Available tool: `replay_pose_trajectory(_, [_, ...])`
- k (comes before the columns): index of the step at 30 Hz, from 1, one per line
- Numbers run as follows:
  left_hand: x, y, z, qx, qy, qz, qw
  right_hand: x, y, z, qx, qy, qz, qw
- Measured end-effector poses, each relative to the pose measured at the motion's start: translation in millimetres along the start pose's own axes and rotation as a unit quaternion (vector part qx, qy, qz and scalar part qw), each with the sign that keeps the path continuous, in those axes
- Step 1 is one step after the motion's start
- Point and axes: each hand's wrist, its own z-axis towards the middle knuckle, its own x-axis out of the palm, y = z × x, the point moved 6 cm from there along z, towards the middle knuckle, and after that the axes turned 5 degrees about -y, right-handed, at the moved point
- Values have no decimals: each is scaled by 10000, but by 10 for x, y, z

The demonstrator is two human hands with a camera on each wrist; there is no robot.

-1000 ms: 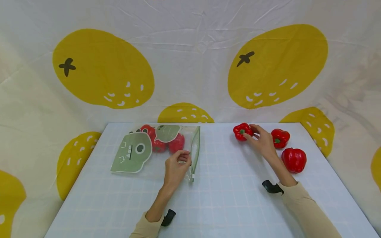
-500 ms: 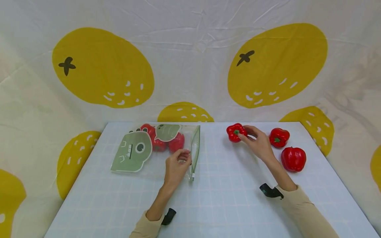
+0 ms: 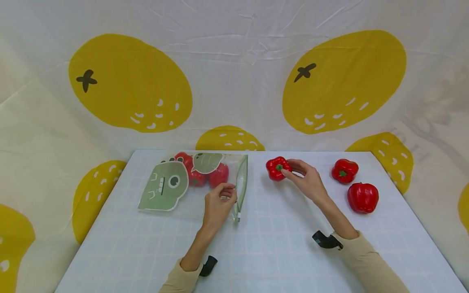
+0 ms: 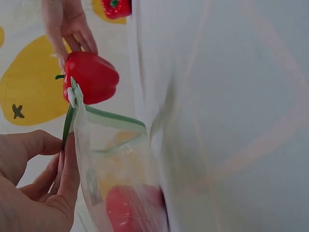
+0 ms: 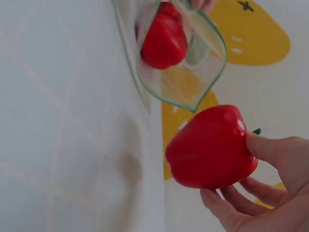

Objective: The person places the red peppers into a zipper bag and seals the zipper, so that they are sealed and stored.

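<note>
My right hand grips a glossy red bell pepper, green-stemmed, held above the tabletop, right of the clear bag my left hand pinches by its green rim. Tabletop pale blue, faint grid. White cloth behind, big yellow prints.

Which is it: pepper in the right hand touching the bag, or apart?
Apart: the head view shows a strip of table between the held pepper and the bag.

Free gap (narrow): bag to held pepper.
</note>
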Motion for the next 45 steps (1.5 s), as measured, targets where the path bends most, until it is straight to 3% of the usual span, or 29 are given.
replay_pose_trajectory(30, [-28,-125,-2,384,-144,334,9986,804,215,43,68,910,692,9934])
replay_pose_trajectory(37, [-52,-144,-10,514,-200,431,9976,979,221,78,237,1258,754,9889])
replay_pose_trajectory(45, [-54,-184,-7,733,-240,559,9955,1110,254,109,83,1644,846,9827])
